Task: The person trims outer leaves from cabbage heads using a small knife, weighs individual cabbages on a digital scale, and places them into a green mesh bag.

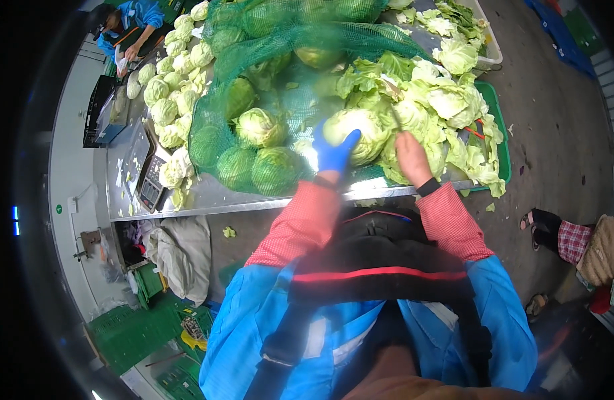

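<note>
My left hand (335, 150), in a blue glove, steadies a pale green cabbage (363, 131) on the metal table (222, 202). The bare fingers of my right hand (412, 156) are closed around a knife (396, 118). Its thin blade points away from me, at the right side of the cabbage; whether it touches the leaves I cannot tell. To the left, a green mesh sack (207, 145) holds several cabbages, and one cabbage (259, 127) lies at its open mouth. Loose cabbage leaves (449, 100) are heaped just right of my right hand.
A green crate (502, 150) under the leaves and a white bin (492, 47) stand at the table's right end. Trimmed cabbages (164, 111) are piled on the left, by a weighing scale (151, 182). A co-worker (131, 30) is at the far left; another person (582, 240) is at right.
</note>
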The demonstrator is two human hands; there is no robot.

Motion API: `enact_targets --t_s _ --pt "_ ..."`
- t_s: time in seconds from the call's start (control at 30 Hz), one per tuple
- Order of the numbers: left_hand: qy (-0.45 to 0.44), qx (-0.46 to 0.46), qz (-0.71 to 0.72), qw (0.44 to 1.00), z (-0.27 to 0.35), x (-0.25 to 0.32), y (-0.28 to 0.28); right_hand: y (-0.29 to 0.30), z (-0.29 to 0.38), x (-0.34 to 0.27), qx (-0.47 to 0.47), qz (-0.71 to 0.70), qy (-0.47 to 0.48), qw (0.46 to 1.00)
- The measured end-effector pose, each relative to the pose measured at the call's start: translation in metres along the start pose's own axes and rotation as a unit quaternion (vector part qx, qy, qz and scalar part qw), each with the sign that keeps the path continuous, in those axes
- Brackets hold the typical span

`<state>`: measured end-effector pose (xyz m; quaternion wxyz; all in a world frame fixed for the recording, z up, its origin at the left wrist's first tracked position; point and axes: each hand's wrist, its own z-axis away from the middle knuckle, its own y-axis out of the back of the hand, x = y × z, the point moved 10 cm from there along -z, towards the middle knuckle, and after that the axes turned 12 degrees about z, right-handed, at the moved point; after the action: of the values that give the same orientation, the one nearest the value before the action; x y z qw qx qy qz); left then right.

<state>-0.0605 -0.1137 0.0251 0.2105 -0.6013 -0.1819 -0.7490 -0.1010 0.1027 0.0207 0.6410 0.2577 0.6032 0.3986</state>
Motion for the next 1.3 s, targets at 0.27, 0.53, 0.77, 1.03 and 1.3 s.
enact_targets --t_s 0.27,0.53,0.77,1.03,1.3 --pt "0.042 -0.091 0.138 0.985 -0.005 -0.021 0.01 0.003 -0.017 -0.03 -0.053 -0.008 -0.02 0.998" --pt "0.094 -0.148 0.211 0.962 -0.009 -0.021 0.006 0.032 -0.004 -0.019 0.0 0.148 0.041 0.988" --pt "-0.027 -0.198 0.018 0.98 -0.017 -0.001 -0.024 0.028 0.019 -0.067 0.09 0.297 0.196 0.93" --pt "-0.15 -0.147 -0.203 0.956 -0.005 0.01 -0.031 0.04 -0.045 -0.02 0.058 0.242 0.097 0.964" --pt "-0.171 -0.254 -0.066 0.95 0.005 0.015 -0.024 0.017 -0.054 -0.038 0.107 0.195 0.12 0.968"
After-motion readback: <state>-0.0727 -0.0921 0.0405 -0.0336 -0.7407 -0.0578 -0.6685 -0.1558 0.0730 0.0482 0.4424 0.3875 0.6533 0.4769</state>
